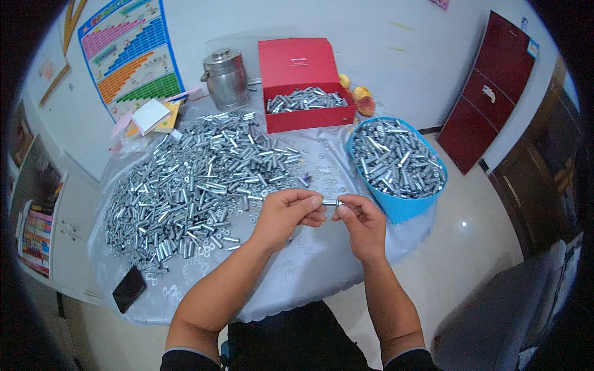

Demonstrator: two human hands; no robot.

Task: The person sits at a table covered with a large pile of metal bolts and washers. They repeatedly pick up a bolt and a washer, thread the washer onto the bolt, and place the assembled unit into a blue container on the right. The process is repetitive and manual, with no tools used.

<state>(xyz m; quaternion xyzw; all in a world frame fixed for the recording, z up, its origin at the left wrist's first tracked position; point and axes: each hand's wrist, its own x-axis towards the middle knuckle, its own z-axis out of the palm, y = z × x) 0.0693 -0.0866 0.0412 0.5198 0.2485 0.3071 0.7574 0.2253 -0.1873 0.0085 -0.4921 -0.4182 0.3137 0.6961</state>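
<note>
Both hands hold one small metal tube (331, 201) above the table (322, 260): the left hand (288, 213) pinches one end with closed fingers, and the right hand (361, 221) pinches the other. A big pile of metal tubes (198, 179) lies to the left, and a blue tub (402, 207) full of them sits just to the right.

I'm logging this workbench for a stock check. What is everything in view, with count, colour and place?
table: one, clear patterned cover, centre
loose metal sleeves: too many to count, silver, heaped on table's left half
red box: one, lid up, part full of sleeves, table's far edge
blue basin: one, full of sleeves, table's right edge
metal canister: one, silver, left of the box
fruits: three or so, yellow-orange, right of the box
phone: one, black, near-left edge
chart: one, multicoloured, wall
cabinet: one, dark red, right wall
metal piece: one, silver, between both hands
left hand: pinches the piece
right hand: pinches its other end
</note>
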